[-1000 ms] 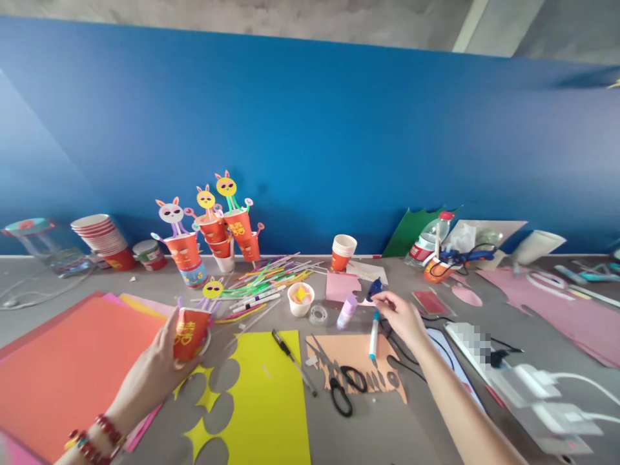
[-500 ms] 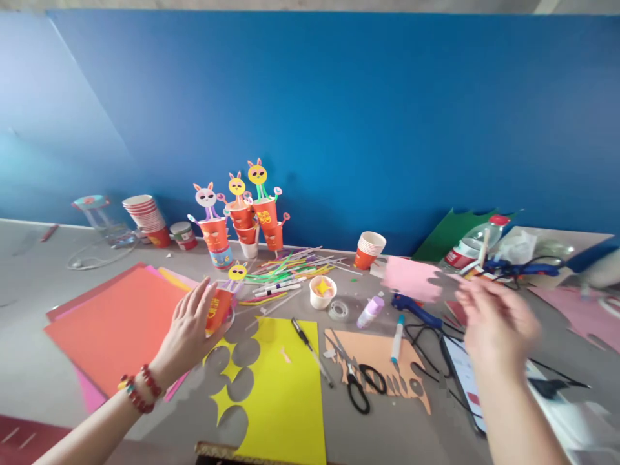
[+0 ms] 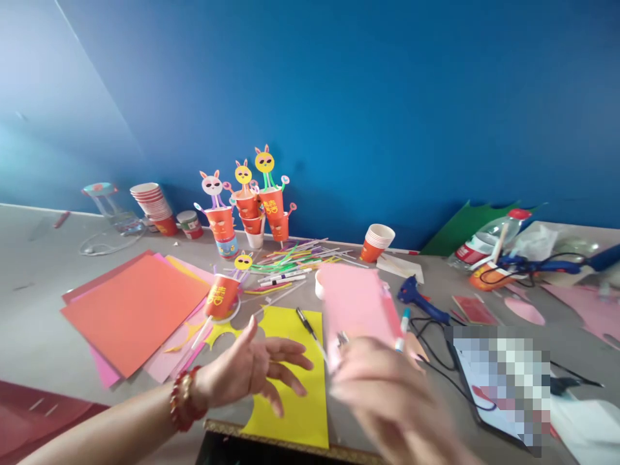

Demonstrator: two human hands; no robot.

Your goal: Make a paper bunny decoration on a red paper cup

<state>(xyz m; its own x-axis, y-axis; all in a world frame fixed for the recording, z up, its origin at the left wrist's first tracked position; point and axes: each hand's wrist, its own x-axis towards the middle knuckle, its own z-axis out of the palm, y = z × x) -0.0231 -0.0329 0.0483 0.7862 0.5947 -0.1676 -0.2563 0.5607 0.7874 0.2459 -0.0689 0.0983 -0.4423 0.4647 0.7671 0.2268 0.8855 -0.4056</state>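
My right hand (image 3: 387, 387), blurred by motion, grips a sheet of pink paper (image 3: 351, 294) by its lower edge and holds it up over the middle of the table. Its fingers are closed on the sheet. To the left, my left hand (image 3: 259, 368) hovers above the yellow paper (image 3: 295, 420) with its fingers spread and nothing in them. A black pen (image 3: 305, 321) lies on that paper. Beyond the left hand, an orange paper cup (image 3: 221, 296) carries a yellow rabbit face (image 3: 243, 261). The pink sheet and right hand hide the scissors' place.
Taller cup figures with rabbit faces (image 3: 265, 161) stand near the blue wall, beside scattered coloured sticks (image 3: 290, 258). Orange and pink sheets (image 3: 130, 310) lie left. At right are a blue glue gun (image 3: 421, 300) with a black cord, a phone (image 3: 484, 381) and a plastic bottle (image 3: 489, 239).
My right hand has brought the pink paper leftward to the middle. My left hand has left the orange cup and moved right, over the yellow paper. The camera view has shifted slightly.
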